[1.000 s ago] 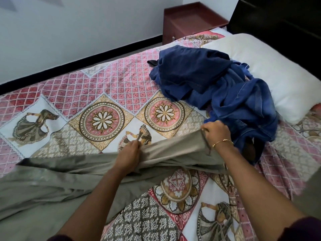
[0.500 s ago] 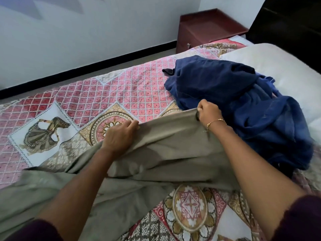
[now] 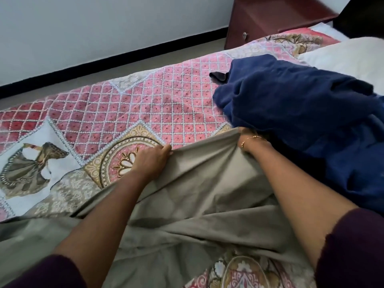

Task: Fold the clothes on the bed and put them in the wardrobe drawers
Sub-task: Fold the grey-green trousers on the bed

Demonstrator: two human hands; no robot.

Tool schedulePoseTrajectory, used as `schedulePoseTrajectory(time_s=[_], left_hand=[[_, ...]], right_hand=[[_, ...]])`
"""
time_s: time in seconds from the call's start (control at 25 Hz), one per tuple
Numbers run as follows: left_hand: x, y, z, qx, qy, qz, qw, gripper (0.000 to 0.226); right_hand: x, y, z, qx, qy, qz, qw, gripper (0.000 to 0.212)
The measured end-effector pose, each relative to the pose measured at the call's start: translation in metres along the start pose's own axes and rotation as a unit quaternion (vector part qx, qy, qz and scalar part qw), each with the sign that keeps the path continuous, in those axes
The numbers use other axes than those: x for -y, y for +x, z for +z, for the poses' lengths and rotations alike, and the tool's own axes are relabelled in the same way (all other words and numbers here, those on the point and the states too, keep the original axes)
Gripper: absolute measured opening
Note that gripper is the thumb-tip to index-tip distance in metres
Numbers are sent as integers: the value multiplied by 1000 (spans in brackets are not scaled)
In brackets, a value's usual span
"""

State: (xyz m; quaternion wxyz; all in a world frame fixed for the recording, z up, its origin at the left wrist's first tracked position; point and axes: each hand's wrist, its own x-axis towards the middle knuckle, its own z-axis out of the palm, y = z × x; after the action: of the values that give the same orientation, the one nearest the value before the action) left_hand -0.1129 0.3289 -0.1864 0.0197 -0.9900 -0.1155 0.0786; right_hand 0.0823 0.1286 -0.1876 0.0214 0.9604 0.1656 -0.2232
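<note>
Olive garment (image 3: 199, 196) lies on patterned bedspread (image 3: 128, 109), each hand's grip, left (image 3: 151, 161), right (image 3: 249, 140), pinching its edge.

A pale wall (image 3: 104, 28) with a black skirting strip (image 3: 114, 59) runs along the far side; grey floor (image 3: 145, 61) below it; a dark red bedside cabinet (image 3: 270, 15) stands far right.

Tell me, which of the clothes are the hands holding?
The flat olive-grey cotton garment; both hands grip its edge. The crumpled navy-blue clothes lie untouched.
</note>
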Motion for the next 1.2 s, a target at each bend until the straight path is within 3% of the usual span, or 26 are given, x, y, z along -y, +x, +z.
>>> schedulePoseTrajectory(time_s=[0.12,0.2,0.28,0.36,0.44,0.52,0.6,0.68,0.84,0.92,1.04,1.12,1.16,1.2], left_hand=[[-9,2,8,-9,22,-57,998,29],[-26,-3,10,-97,-37,-101,989,28],[-58,-10,7,-222,-88,-40,970,28],[-96,-17,2,-278,-153,78,945,25],[-133,-28,-3,-286,-181,188,922,22],[-159,-37,-2,-278,-164,253,912,18],[-174,-41,4,-256,-128,274,918,15],[-182,-41,8,-198,-97,225,949,19],[-203,-48,7,-94,-147,53,983,28],[-211,-49,10,-46,-214,-3,976,23],[-214,-50,10,-67,-349,-80,931,14],[-214,-49,11,-77,-368,-80,923,10],[-213,-49,13,-86,-361,-59,927,13],[-213,-49,14,-105,-346,-40,932,18]], right_hand=[[-7,4,-10,52,39,-12,998,43],[-19,-12,-17,64,88,-43,993,53],[-35,-33,-16,55,155,-83,983,53],[-48,-56,-11,14,285,-109,952,42],[-63,-82,-8,-88,357,-109,924,36],[-82,-103,4,-195,358,-81,910,39],[-102,-116,18,-212,341,-46,915,43],[-114,-112,30,-149,320,-27,935,35],[-115,-101,36,-18,333,-65,941,54],[-109,-94,41,-19,276,-57,959,54],[-105,-90,37,-17,188,-36,981,41],[-107,-95,27,-13,285,-35,958,25],[-110,-101,19,-7,364,-20,931,13],[-115,-106,13,-7,433,5,902,15]])
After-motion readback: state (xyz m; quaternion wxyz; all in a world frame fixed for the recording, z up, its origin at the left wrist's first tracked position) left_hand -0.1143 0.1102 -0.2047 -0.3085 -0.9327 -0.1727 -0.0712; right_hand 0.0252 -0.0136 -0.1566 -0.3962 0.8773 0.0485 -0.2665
